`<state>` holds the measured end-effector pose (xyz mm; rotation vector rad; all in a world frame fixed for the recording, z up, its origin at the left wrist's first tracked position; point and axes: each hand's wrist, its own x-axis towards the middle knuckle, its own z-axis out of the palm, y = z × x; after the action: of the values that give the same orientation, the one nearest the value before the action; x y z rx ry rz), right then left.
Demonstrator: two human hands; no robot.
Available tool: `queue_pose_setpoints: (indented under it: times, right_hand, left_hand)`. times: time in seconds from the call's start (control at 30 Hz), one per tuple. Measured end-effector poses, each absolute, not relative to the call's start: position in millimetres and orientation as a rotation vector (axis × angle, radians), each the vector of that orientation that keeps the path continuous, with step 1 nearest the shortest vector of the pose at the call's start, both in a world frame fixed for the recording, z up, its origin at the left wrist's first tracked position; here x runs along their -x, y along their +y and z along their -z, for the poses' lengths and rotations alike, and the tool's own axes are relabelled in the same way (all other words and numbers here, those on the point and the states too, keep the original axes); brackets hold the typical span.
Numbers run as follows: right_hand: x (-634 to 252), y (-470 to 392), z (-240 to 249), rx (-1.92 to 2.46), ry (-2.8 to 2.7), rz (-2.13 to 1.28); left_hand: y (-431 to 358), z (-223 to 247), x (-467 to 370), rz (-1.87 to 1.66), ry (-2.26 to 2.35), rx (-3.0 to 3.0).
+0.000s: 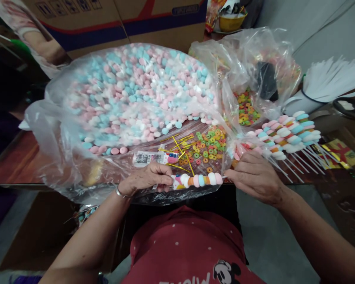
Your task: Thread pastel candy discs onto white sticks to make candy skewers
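Observation:
A skewer of pink, white, blue and orange candies (201, 180) lies level between my two hands near the table's front edge. My left hand (150, 177) is closed on a small printed wrapper (180, 181) at the skewer's left end. At the other end, my right hand (251, 175) pinches the thin stick. Just beyond are ring-shaped candies (210, 142) and gold twist ties (182, 148) on clear plastic. A printed label (148, 158) lies beside my left hand.
Behind is a big plastic bag of pastel candies (136, 90). Finished skewers (286, 134) are piled at right, near a container of white sticks (307, 100). A cardboard box (165, 23) stands behind; another person's arm (47, 45) shows at upper left.

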<state>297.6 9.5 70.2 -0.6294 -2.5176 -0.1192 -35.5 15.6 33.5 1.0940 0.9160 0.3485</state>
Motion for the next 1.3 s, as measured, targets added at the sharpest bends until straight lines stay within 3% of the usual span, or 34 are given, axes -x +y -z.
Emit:
queue_pose_setpoints:
  times: [1.3]
  right_hand:
    - [-284,13,-65,0.747,-2.518,0.108]
  left_hand:
    - [26,-38,44,-0.25,0.898,-1.257]
